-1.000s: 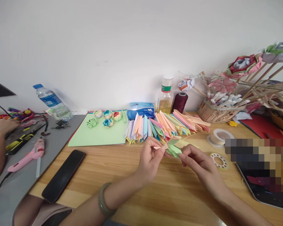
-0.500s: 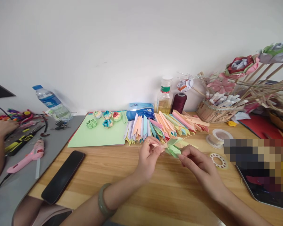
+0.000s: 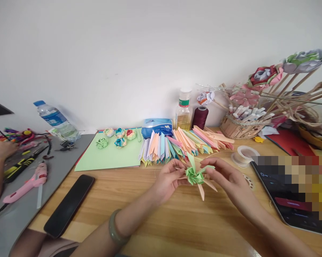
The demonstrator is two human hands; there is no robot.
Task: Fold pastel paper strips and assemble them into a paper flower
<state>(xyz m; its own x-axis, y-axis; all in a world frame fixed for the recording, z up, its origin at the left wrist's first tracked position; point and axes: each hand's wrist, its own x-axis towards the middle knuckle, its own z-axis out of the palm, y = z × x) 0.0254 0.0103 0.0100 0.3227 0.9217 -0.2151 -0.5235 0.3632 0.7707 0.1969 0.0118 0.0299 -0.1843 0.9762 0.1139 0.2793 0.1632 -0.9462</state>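
Note:
Between my hands, above the wooden table, is a folded paper flower [image 3: 194,176]. Its centre is green, and pale peach strips stick out below and around it. My left hand [image 3: 168,181] is closed on the flower's left side, thumb near the green folds. With thumb and fingers my right hand [image 3: 227,175] pinches a green strip at the flower's right. Another green strip points upward. Just behind my hands lies a row of folded paper strips [image 3: 157,148] in many colours. Finished-looking paper flowers [image 3: 120,142] rest on a green sheet [image 3: 96,157] to the left.
A black phone [image 3: 70,205] lies front left, with a pink glue gun [image 3: 27,185] beyond it. Another person's hand [image 3: 1,151] is at far left. Rightward are a spool [image 3: 243,157], a tablet [image 3: 281,200] and a basket of markers [image 3: 241,126]. Bottles stand by the wall.
The flower has turned so its green centre and peach strips face me. My right hand has shifted up to a green strip at its right. The view has moved slightly.

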